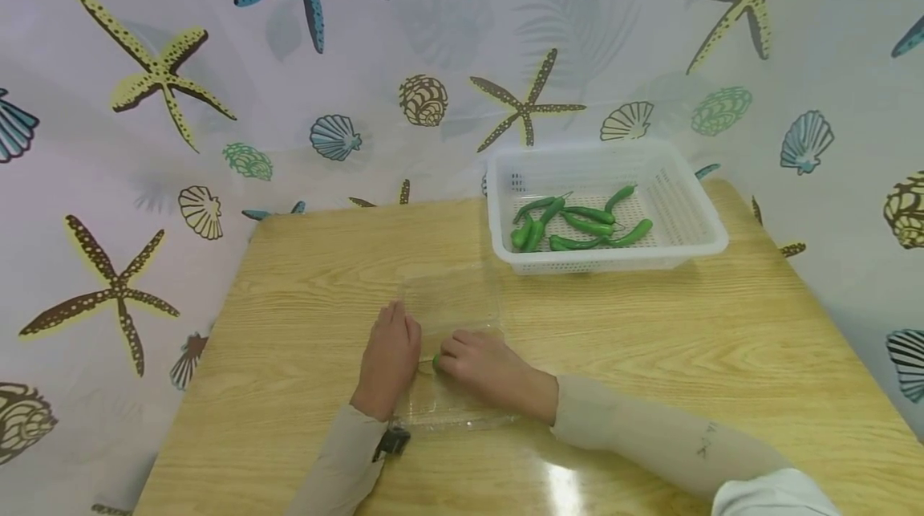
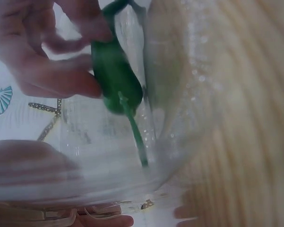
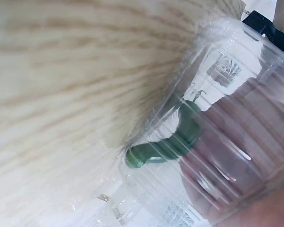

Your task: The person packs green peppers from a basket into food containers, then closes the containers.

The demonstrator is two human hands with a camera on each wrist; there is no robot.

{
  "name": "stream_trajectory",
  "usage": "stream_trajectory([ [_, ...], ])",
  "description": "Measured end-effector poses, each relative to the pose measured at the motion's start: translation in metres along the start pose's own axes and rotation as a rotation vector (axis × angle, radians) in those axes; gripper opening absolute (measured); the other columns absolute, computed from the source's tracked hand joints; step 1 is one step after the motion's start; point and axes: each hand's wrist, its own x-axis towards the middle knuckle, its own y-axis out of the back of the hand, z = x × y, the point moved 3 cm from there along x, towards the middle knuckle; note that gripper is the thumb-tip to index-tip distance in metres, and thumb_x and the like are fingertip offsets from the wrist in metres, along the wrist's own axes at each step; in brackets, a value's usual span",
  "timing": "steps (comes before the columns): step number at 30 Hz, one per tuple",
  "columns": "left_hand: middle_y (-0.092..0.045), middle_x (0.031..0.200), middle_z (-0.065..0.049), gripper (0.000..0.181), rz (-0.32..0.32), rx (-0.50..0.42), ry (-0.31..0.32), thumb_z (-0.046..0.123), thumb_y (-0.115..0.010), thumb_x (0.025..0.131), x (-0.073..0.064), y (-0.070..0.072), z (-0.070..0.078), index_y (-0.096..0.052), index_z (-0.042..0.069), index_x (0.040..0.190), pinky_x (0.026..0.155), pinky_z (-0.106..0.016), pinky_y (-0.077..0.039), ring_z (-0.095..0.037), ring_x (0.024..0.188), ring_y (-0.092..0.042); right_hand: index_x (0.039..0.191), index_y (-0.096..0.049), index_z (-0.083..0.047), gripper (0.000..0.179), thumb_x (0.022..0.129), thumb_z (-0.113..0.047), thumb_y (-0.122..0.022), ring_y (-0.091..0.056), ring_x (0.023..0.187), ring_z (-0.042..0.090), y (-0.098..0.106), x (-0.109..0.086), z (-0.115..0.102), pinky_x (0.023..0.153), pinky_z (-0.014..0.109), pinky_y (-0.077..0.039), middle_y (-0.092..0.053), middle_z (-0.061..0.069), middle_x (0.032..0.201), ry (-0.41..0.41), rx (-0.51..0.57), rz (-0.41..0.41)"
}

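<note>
A clear plastic clamshell box [image 1: 462, 420] lies on the table with its see-through lid [image 1: 451, 295] folded back. My right hand [image 1: 480, 363] reaches into the base and pinches a green chili pepper [image 2: 116, 78], whose thin stem points toward the left wall. In the right wrist view the curved chili pepper [image 3: 165, 142] shows through the ribbed plastic, low along the bottom of the box. Along the left side of the box rests my left hand [image 1: 390, 359], fingers stretched forward and thumb side against the wall. Its fingertips are partly hidden.
Behind and to the right, a white perforated basket [image 1: 606, 259] holds several green chili peppers [image 1: 588, 225]. Both stand on a wood-grain table [image 1: 650, 323]. A patterned cloth [image 1: 404, 10] with starfish and shells hangs behind. A black wrist camera [image 1: 394, 440] sits on the left wrist.
</note>
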Motion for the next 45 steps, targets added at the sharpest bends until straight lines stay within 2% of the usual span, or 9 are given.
stream_trajectory([
  [5,-0.04,0.138,-0.023,0.05,-0.024,-0.004,0.011,0.025,-0.028,0.101,0.0,-0.001,-0.001,-0.04,-0.008,0.136,0.104,-0.047,-0.03,-0.036,0.129,-0.036,0.102,-0.07,-0.018,0.017,0.087,-0.015,-0.063,-0.053,0.088,0.011,0.0,0.002,0.0,0.07,0.022,-0.046,-0.06,-0.006,0.096,0.007,-0.031,-0.015],
  [8,-0.042,0.136,-0.024,0.049,-0.017,0.002,0.0,0.024,-0.029,0.1,0.0,0.0,0.0,-0.041,-0.009,0.135,0.103,-0.047,-0.033,-0.036,0.127,-0.039,0.103,-0.07,-0.018,0.018,0.087,-0.015,-0.063,-0.054,0.088,0.011,0.0,0.003,0.0,0.07,0.022,-0.046,-0.06,-0.006,0.096,0.01,-0.037,-0.029],
  [17,-0.047,0.131,-0.024,0.046,0.025,0.0,-0.023,0.022,-0.032,0.1,0.0,0.002,0.002,-0.044,-0.009,0.132,0.098,-0.047,-0.038,-0.037,0.12,-0.045,0.097,-0.071,-0.017,0.013,0.088,-0.016,-0.062,-0.056,0.082,0.01,0.001,0.002,0.002,0.067,0.022,-0.048,-0.061,-0.006,0.089,0.03,0.054,0.026],
  [23,-0.051,0.122,-0.021,0.044,0.027,0.007,-0.028,0.021,-0.032,0.099,0.0,0.003,0.003,-0.046,-0.008,0.129,0.089,-0.046,-0.045,-0.035,0.109,-0.051,0.096,-0.071,-0.017,0.012,0.088,-0.017,-0.063,-0.055,0.079,0.009,0.001,0.001,0.002,0.066,0.023,-0.047,-0.06,-0.006,0.087,0.017,0.07,0.002],
  [27,-0.048,0.127,-0.022,0.046,0.009,-0.008,-0.013,0.022,-0.032,0.1,0.0,0.003,0.002,-0.044,-0.008,0.132,0.094,-0.047,-0.042,-0.036,0.116,-0.048,0.092,-0.071,-0.017,0.009,0.088,-0.019,-0.063,-0.052,0.074,0.01,0.001,0.001,0.003,0.064,0.023,-0.046,-0.056,-0.006,0.083,-0.007,0.085,0.001],
  [37,-0.044,0.133,-0.023,0.048,-0.011,-0.004,-0.004,0.022,-0.031,0.099,0.0,0.002,0.002,-0.041,-0.009,0.134,0.102,-0.047,-0.034,-0.035,0.124,-0.042,0.094,-0.071,-0.017,0.01,0.086,-0.021,-0.066,-0.051,0.07,0.011,0.002,0.0,0.005,0.059,0.023,-0.044,-0.054,-0.005,0.08,-0.038,0.144,0.022],
  [41,-0.045,0.133,-0.023,0.047,-0.004,-0.002,-0.006,0.022,-0.032,0.099,0.0,0.003,0.002,-0.042,-0.009,0.133,0.101,-0.047,-0.035,-0.036,0.123,-0.042,0.094,-0.071,-0.016,0.01,0.085,-0.019,-0.067,-0.053,0.071,0.009,0.008,-0.002,0.009,0.061,0.021,-0.045,-0.056,-0.007,0.079,-0.042,0.221,0.064],
  [45,-0.047,0.129,-0.023,0.045,0.017,0.004,-0.024,0.021,-0.033,0.099,0.001,0.003,0.002,-0.045,-0.01,0.13,0.099,-0.048,-0.037,-0.037,0.119,-0.045,0.089,-0.071,-0.014,0.007,0.084,-0.014,-0.067,-0.055,0.072,0.007,0.02,-0.005,0.017,0.064,0.02,-0.046,-0.059,-0.007,0.08,-0.029,0.283,0.163],
])
